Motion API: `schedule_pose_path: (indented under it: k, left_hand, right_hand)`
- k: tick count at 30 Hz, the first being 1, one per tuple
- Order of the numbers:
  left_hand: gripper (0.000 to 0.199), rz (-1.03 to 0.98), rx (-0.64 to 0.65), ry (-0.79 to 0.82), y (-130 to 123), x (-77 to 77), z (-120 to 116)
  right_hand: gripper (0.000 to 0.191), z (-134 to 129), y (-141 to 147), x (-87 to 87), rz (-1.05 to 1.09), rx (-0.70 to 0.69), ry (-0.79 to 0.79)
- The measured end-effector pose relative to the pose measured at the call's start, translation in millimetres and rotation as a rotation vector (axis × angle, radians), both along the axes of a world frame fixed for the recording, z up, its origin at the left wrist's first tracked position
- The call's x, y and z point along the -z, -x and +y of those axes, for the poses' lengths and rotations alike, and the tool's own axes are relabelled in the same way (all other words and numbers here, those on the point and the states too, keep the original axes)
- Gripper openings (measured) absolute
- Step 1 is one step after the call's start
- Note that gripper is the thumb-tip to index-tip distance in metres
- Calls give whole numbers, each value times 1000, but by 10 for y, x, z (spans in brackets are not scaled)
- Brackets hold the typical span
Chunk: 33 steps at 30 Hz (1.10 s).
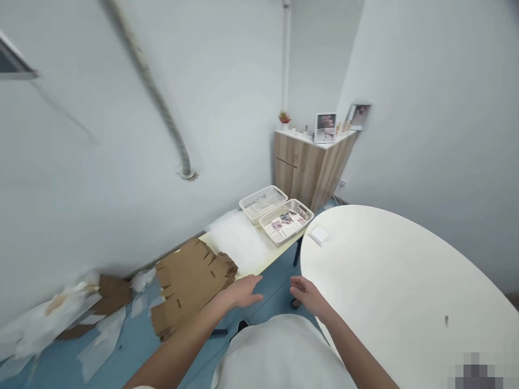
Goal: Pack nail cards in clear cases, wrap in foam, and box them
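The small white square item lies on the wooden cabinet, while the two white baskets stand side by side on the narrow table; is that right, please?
Not quite: the head view shows the small white square item on the round white table, not on the wooden cabinet. The two white baskets are side by side on the narrow table.
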<state>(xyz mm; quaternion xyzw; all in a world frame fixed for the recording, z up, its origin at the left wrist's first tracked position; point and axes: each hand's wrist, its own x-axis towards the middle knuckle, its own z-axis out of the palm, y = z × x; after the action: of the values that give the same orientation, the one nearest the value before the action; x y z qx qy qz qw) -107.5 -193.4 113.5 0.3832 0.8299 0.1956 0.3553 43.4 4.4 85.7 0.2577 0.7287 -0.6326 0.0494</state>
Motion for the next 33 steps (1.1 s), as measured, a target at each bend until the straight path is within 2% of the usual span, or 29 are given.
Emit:
schedule_pose_path:
  k: [4, 8, 12, 15, 18, 21, 27, 33]
  left_hand:
    - [60, 32, -125, -48, 141, 62, -426]
    - [58, 42, -220, -52, 324, 232, -982]
    - [55, 90, -297, 77, 484, 444, -1513]
    - [52, 122, -300, 188, 542, 593, -1759]
    - [53, 129, -292, 249, 547, 723, -1835]
    - [53, 149, -331, 281, 522, 836, -1808]
    - [39, 161, -465, 200, 446, 1004, -1808]
    - [38, 124, -518, 112, 425, 1087, -1907]
  right_hand:
    - [46, -339, 323, -12, -47, -137, -67]
    - [48, -687, 581, 79, -106, -290, -146]
    - [49, -1014, 776, 210, -149, -374, -248]
    - [48, -1236, 912, 272, -192, -504, -404]
    - [57, -1403, 1072, 300, -307, -710, -600]
    - [62, -1511, 1280, 332, -362, -803, -684]
    - [68, -1688, 1710, 493, -256, -742, -775]
    - [55, -1764, 1831, 599, -208, -710, -876]
